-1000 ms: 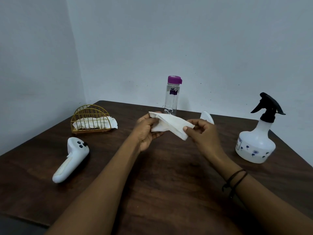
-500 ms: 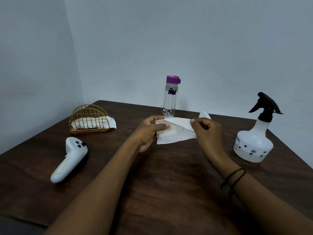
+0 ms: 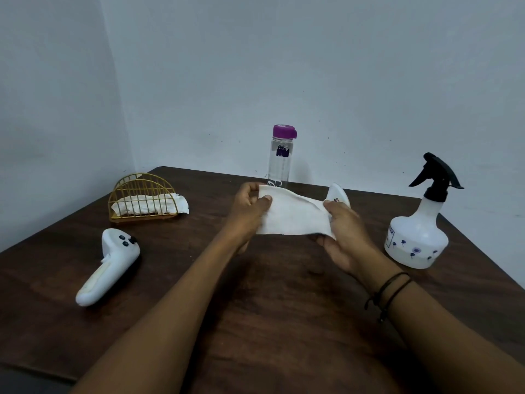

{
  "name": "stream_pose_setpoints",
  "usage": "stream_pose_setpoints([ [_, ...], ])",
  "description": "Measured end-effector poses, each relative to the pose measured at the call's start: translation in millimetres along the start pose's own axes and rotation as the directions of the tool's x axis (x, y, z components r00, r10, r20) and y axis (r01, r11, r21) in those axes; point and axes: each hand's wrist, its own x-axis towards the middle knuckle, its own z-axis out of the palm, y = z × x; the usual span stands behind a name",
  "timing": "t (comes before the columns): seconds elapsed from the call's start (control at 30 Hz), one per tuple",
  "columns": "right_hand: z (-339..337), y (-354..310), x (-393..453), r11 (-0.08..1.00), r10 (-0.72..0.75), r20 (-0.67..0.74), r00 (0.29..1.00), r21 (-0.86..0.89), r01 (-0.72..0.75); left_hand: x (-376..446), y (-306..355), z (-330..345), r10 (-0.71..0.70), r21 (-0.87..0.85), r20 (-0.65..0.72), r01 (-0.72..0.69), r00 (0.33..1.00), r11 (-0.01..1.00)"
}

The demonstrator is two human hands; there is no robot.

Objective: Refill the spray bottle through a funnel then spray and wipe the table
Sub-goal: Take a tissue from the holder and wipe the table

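A white tissue (image 3: 292, 217) is held spread above the table (image 3: 270, 294), in front of the water bottle (image 3: 279, 157). Its left edge is pinched by the left hand (image 3: 250, 211), its right edge by the right hand (image 3: 343, 234). Left of the spray bottle (image 3: 417, 228), it is judged light, limp and tearable; edge holds suit it.
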Motion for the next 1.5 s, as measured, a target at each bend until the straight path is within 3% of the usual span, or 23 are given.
stream_pose_setpoints([
  [0.17,-4,4,-1,0.992,0.118,0.135,0.984,-0.068,-0.110,5,-8,1,0.013,0.159,-0.178,0.016,0.984,0.987],
  [0.37,-12,1,-2,0.982,0.037,0.273,0.961,-0.189,0.016,9,-12,-4,-0.002,0.310,-0.244,0.080,0.970,0.947],
  [0.47,-14,2,-2,0.965,0.032,0.254,0.967,-0.260,0.036,7,-11,-5,0.007,0.353,-0.170,0.054,0.985,0.934],
  [0.63,-18,0,-1,0.924,-0.013,0.218,0.976,-0.370,0.095,2,-6,-11,-0.118,0.214,0.059,0.102,0.991,0.972],
  [0.7,-20,-1,-2,0.854,-0.065,0.213,0.975,-0.494,0.165,1,-4,-14,-0.124,0.234,0.129,0.092,0.984,0.968],
  [0.77,-21,1,0,0.728,-0.137,0.221,0.966,-0.638,0.249,2,-5,-15,-0.044,0.399,0.163,-0.025,0.986,0.917],
  [0.9,-25,3,8,0.390,-0.329,0.325,0.887,-0.809,0.441,1,-9,-12,0.196,0.657,0.255,-0.318,0.947,0.684],
  [1.0,-34,-4,9,0.292,-0.396,0.434,0.809,-0.776,0.559,2,-10,-10,0.316,0.678,0.234,-0.387,0.920,0.624],
  [1.1,-50,-7,5,0.242,-0.363,0.565,0.741,-0.711,0.661,1,-13,-6,0.320,0.657,0.290,-0.431,0.902,0.619],
  [1.2,-64,-10,-2,-0.032,-0.375,0.713,0.592,-0.648,0.761,-4,-18,1,0.283,0.638,0.397,-0.485,0.873,0.598],
  [1.27,-70,-15,-10,-0.169,-0.298,0.785,0.543,-0.603,0.779,-3,-25,7,0.248,0.668,0.470,-0.526,0.847,0.527],
  [1.4,-77,-23,-33,-0.226,0.069,0.742,0.667,-0.640,0.735,-3,-31,12,0.160,0.673,0.574,-0.574,0.803,0.467],
  [1.5,-72,-21,-45,-0.179,0.092,0.722,0.685,-0.665,0.725,-1,-28,7,0.121,0.650,0.610,-0.582,0.783,0.490],
])
